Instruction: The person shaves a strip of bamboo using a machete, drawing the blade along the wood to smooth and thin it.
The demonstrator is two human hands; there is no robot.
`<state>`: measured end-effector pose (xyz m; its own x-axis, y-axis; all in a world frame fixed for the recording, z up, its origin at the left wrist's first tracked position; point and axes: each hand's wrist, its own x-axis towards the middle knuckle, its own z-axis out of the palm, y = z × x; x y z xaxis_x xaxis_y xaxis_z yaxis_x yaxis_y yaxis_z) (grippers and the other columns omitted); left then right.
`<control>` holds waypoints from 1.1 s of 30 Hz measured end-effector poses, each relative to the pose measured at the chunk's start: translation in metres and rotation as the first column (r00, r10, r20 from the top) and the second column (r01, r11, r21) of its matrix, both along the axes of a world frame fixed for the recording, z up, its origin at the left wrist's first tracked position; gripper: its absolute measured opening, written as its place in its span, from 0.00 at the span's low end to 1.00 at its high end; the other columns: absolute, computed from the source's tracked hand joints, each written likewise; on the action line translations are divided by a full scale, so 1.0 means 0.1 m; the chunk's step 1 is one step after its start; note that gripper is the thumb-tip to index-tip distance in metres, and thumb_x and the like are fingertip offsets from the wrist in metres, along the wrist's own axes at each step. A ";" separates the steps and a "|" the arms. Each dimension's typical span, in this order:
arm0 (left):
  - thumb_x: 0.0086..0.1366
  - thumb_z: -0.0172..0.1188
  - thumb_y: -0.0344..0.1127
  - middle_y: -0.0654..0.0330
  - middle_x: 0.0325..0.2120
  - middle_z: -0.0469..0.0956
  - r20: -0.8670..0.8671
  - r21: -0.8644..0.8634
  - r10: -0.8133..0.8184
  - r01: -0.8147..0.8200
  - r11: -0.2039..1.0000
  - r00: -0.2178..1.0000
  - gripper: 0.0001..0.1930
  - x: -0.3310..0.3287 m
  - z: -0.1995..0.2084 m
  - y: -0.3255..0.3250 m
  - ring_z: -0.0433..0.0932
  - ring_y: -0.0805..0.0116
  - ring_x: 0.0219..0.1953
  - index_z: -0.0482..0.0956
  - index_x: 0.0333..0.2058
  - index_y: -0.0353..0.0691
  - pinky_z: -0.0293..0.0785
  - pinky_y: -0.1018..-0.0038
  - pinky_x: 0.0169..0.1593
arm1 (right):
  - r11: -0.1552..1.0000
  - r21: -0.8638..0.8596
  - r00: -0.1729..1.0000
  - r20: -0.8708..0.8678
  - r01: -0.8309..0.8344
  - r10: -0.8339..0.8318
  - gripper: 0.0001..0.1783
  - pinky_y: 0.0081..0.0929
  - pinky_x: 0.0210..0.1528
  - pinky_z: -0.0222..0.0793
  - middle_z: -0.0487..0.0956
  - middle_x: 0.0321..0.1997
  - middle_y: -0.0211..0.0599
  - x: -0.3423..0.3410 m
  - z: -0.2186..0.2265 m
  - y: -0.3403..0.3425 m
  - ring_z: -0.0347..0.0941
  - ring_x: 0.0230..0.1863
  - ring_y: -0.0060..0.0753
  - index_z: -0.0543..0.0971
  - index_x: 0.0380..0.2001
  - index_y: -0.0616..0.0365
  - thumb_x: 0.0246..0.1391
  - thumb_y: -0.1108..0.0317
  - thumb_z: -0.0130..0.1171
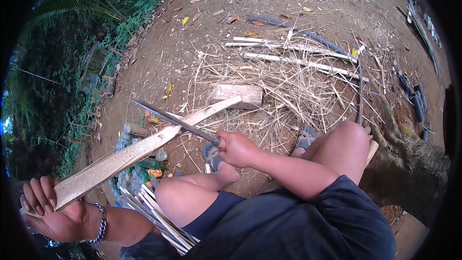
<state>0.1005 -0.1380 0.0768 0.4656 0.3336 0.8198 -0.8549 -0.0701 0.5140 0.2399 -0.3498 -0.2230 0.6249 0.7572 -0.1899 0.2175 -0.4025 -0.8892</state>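
My left hand (65,220), a chain bracelet at its wrist, is closed around the near end of a long, pale split-wood slat (110,166). The slat slants up and to the right. Its narrower far end reaches a squared wood block (250,97) on the ground; whether it rests on the block I cannot tell. In front of my knees, my right hand (238,149) is closed on the handle of a long-bladed knife (161,113). Its dark blade points up and left, crossing over the slat where the wood steps down to a thinner part.
Thin pale strips (161,219) lie bundled by my left thigh. Plastic bottles (142,166) are heaped beyond that knee. Shavings (288,98) cover the ground around the block, with long split strips (308,62) and a dark pole (313,36) behind. A tree trunk (404,183) stands at right.
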 end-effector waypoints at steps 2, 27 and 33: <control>0.61 0.61 0.34 0.67 0.17 0.58 0.014 -0.048 0.027 -0.026 0.999 1.000 0.13 0.07 0.02 -0.10 0.56 0.78 0.18 0.63 0.26 0.41 0.55 0.81 0.23 | 0.966 -0.173 0.963 -0.157 0.192 -0.220 0.14 0.44 0.45 0.73 0.79 0.36 0.56 0.18 -0.79 -0.07 0.78 0.40 0.54 0.74 0.43 0.61 0.57 0.65 0.53; 0.60 0.51 0.24 0.66 0.17 0.59 -0.105 -0.029 -0.076 0.074 0.997 0.992 0.08 -0.01 0.12 0.57 0.57 0.77 0.18 0.63 0.24 0.39 0.57 0.81 0.22 | 0.941 -0.213 0.948 -0.121 0.265 -0.294 0.15 0.45 0.45 0.73 0.80 0.35 0.55 0.20 -1.18 -0.04 0.77 0.39 0.55 0.76 0.43 0.60 0.54 0.66 0.55; 0.63 0.51 0.26 0.66 0.17 0.57 -0.030 -0.006 -0.030 0.030 1.000 0.999 0.09 0.17 0.17 0.48 0.56 0.77 0.19 0.62 0.25 0.39 0.56 0.81 0.22 | 0.846 -0.475 0.933 -0.124 0.243 -0.338 0.16 0.44 0.49 0.71 0.80 0.37 0.54 0.64 -1.95 -0.31 0.76 0.42 0.56 0.74 0.45 0.61 0.56 0.64 0.53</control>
